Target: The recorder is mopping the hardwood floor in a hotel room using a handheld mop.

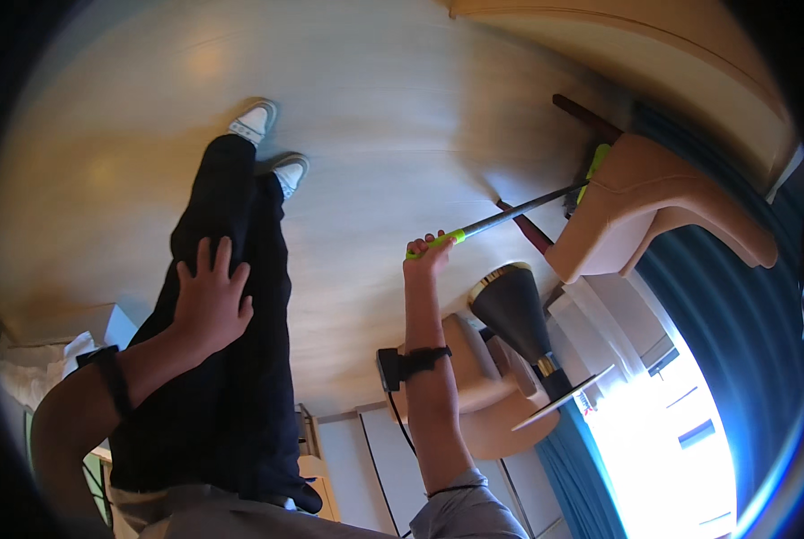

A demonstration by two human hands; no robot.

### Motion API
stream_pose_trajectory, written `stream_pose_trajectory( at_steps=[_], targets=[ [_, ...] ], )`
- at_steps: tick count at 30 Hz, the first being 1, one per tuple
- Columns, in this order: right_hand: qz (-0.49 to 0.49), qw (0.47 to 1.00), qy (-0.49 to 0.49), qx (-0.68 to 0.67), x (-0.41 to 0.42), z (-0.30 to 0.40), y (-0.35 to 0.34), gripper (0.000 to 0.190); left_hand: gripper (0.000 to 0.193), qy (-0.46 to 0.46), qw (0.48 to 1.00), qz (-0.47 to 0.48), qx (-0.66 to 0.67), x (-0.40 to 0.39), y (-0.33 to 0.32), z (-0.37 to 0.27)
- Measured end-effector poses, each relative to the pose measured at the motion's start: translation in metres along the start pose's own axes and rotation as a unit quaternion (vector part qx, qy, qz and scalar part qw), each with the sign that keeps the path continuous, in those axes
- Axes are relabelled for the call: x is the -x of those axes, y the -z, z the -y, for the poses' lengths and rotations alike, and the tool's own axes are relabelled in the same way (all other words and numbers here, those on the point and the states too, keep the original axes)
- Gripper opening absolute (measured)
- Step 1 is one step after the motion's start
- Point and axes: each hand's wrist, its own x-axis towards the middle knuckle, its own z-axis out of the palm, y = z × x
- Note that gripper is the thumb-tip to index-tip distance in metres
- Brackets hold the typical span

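Observation:
My right hand (429,250) grips the green end of a long-handled broom (510,214), its dark pole reaching to the right. The broom's green head with dark bristles (587,178) lies low near the floor, partly hidden by a tan upholstered chair (634,202). My left hand (213,296) holds nothing; its fingers are spread above my thigh in dark trousers. Both forearms wear dark straps, and the right one carries a small black device (390,369) with a cable.
The chair's dark wooden legs (533,232) rest on the pale floor (375,135). Beside it stand a table with a black conical base (513,303) and a second tan chair (503,421). Blue curtains (725,323) flank a bright window at the right.

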Motion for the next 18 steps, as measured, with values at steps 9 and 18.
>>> stream_pose_trajectory(
  at_steps=[9,18],
  targets=[
    [0.125,0.991,-0.01,-0.039,-0.134,0.082,-0.023,0.043,0.041,-0.007,0.999,-0.051,-0.002,0.007,-0.018,0.011],
    [0.09,0.995,-0.007,-0.035,-0.113,0.044,-0.078,0.042,0.041,-0.01,0.999,-0.048,0.008,-0.023,-0.056,0.02]
  ],
)
